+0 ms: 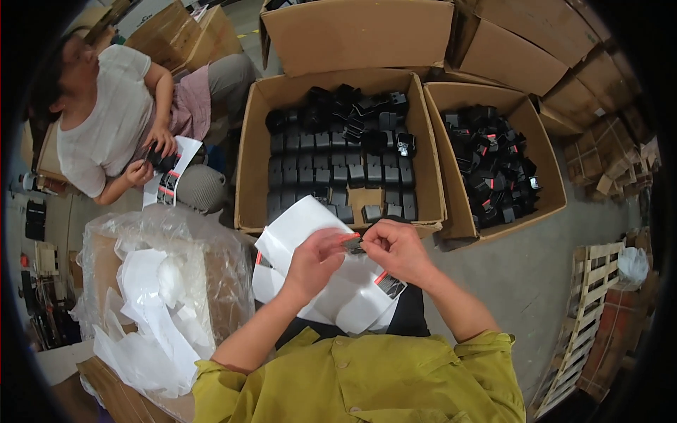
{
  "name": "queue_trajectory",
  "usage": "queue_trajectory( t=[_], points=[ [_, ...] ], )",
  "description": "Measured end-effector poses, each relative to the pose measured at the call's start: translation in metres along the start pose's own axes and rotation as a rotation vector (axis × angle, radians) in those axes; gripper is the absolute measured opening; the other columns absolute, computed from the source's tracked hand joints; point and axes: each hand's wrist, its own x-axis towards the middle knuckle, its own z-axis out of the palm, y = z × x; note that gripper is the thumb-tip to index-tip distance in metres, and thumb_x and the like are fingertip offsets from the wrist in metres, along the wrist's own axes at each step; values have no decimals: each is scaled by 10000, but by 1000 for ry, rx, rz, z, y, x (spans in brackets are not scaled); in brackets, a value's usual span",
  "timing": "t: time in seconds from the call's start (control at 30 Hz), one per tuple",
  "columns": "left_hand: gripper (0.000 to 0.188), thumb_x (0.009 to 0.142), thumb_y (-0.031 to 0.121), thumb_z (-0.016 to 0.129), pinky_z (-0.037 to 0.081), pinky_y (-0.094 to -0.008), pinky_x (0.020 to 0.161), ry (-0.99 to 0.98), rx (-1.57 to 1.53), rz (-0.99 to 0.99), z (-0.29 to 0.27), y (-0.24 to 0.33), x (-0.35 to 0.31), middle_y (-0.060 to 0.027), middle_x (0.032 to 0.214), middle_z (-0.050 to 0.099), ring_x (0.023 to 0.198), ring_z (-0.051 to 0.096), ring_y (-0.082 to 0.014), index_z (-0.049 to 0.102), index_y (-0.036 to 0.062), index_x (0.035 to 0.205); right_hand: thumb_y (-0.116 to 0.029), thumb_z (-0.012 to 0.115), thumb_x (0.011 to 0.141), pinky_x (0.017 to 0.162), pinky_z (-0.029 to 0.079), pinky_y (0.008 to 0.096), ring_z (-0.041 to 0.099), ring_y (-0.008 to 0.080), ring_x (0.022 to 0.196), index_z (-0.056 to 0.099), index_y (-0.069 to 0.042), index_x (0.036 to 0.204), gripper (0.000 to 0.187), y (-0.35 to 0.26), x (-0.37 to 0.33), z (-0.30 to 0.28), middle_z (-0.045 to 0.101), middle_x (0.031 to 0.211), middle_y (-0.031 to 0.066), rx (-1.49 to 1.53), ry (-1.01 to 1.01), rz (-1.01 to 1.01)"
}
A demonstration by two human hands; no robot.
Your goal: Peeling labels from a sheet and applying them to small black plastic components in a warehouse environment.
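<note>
A small red-and-dark sticker [350,237] is stretched between my hands, above my lap. My left hand [315,262] is closed on its left end, fingertips pressed together. At its right end my right hand [400,248] pinches with thumb and forefinger; the exact grip is partly hidden. Under both hands, white sticker sheets [349,299] lie across my lap, one curling up at the upper left. A red-and-black printed sticker [389,282] shows on the sheets' right edge. Just beyond stands a large cardboard box [338,79] with black plastic parts [331,158] stacked in rows.
A second cardboard box [546,166] at the right holds loose black parts, some with red stickers. A plastic-lined box [233,261] with white backing paper [144,289] stands at my left. A co-worker [106,120] sits at the far left, handling a black part. A wooden pallet [582,310] leans at the right.
</note>
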Motion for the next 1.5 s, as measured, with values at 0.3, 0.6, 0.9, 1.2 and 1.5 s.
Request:
queue_trajectory(
  t=[0.3,0.6,0.9,1.2,1.5],
  points=[
    [590,701,240,638,199,-451,998,42,1108,407,-7,-50,36,-191,1228,408,1178,350,-332,395,-27,1168,-83,596,723,608,467,319,579,223,649,494,-56,1110,402,158,98,-56,580,774,103,-240,253,82],
    [631,669,275,655,239,-464,970,38,1037,229,-13,-40,48,-195,1137,486,1092,441,-341,402,-25,1163,-46,424,783,829,421,357,450,263,1075,291,-114,1288,527,299,251,-108,471,1149,108,-1232,272,49],
    [525,703,280,604,268,-461,942,15,1050,262,-12,-36,64,-184,1098,515,1033,485,-330,441,-14,1107,-65,481,767,663,484,393,611,288,761,323,-89,1263,521,308,261,-95,616,781,171,-1022,47,428],
    [676,684,197,689,227,-498,973,22,1010,486,-19,-26,52,-190,1237,376,1151,368,-357,312,8,1212,19,565,711,473,418,247,494,111,488,246,-21,1300,671,107,199,-103,496,564,34,3,-31,325],
    [430,730,137,646,424,-333,807,-45,807,625,-1,68,46,-183,1008,551,922,538,-284,476,-9,1097,-28,545,709,510,400,252,482,106,515,234,-13,1293,662,-45,98,-69,498,551,33,-220,-302,112]
  ],
)
